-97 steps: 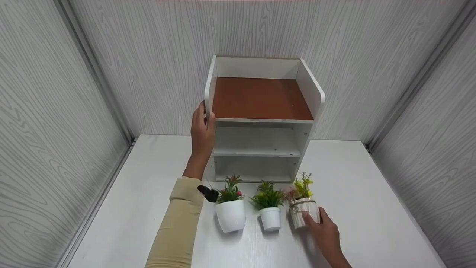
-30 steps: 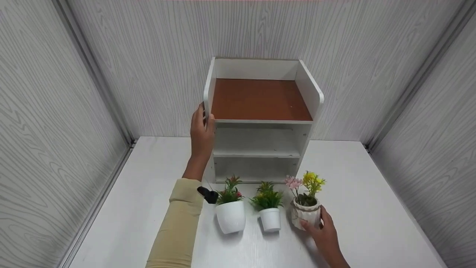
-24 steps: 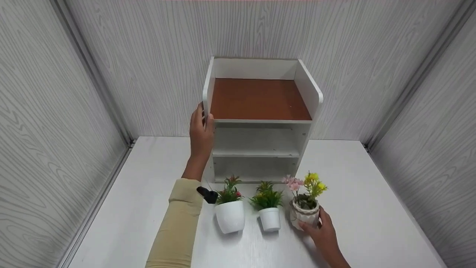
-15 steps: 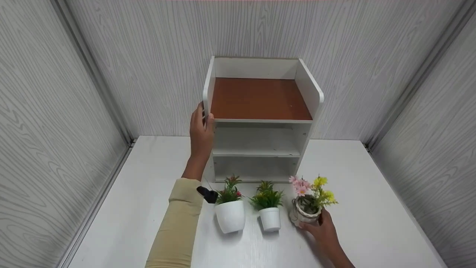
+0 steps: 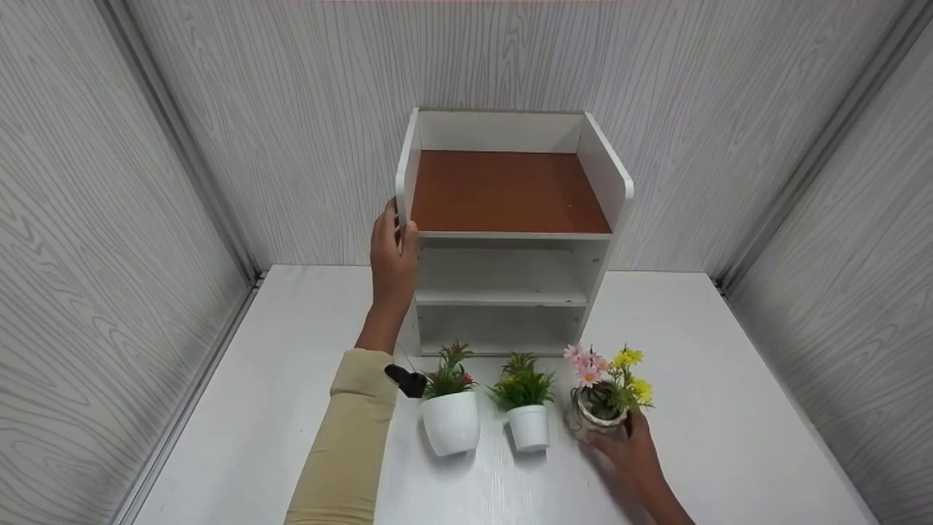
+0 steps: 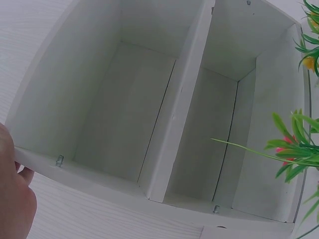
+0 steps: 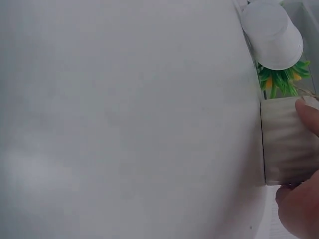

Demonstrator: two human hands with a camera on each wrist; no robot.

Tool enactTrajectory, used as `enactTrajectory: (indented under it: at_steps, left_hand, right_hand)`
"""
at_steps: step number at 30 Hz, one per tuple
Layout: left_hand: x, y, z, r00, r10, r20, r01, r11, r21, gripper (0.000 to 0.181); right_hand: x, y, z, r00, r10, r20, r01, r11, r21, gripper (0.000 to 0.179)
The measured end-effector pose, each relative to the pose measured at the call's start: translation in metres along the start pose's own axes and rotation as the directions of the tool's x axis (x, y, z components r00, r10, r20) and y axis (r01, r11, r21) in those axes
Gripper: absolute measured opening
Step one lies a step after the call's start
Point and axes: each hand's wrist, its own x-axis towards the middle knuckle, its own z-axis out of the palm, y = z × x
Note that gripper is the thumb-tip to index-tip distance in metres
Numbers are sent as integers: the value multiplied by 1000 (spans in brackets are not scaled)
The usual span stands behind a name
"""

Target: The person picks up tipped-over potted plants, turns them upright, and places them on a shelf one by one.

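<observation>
The left side panel (image 5: 405,171) of a white shelf unit (image 5: 503,300) was gripped by the left hand (image 5: 393,268), the thumb laid at the panel's front edge and the fingers passed round its outside. A cream pot (image 7: 286,144) with pink flowers (image 5: 587,368) and yellow flowers (image 5: 637,379) was held by the right hand (image 5: 633,453) — the thumb pressed to its near side, the other fingers partly hidden. The pot was held roughly upright in front of the unit's right corner; whether its base was borne by the table (image 5: 729,408) could not be told. Just to its left, a small white pot (image 5: 529,429) was laid on its side, its green leaves (image 5: 522,391) pointed toward the unit. Farther left, a larger white pot (image 5: 450,424) with red flowers (image 5: 467,380) was laid likewise — near the tan sleeve (image 5: 350,437).
</observation>
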Motion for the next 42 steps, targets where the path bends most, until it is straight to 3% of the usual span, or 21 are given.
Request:
enactTrajectory:
  at_steps: [3, 9, 26, 32, 42]
  left_hand:
    - [0, -1, 0, 1000, 11, -10, -11, 1000, -1, 58]
    - [0, 0, -1, 1000, 7, -11, -7, 1000, 4, 59]
    - [-1, 1, 0, 1000, -4, -10, 4, 1000, 12, 59]
    - [-1, 1, -1, 1000, -6, -8, 6, 1000, 8, 59]
    - [-1, 4, 1, 1000, -15, -7, 15, 1000, -5, 59]
  right_hand:
    - [-4, -5, 4, 999, 14, -46, -14, 1000, 5, 117]
    - [-3, -7, 12, 990, -49, -133, 52, 999, 15, 102]
    - [4, -6, -8, 999, 38, -26, -38, 999, 18, 115]
    - [5, -6, -3, 997, 20, -68, -23, 999, -44, 115]
    - [6, -8, 4, 992, 10, -124, -14, 999, -29, 113]
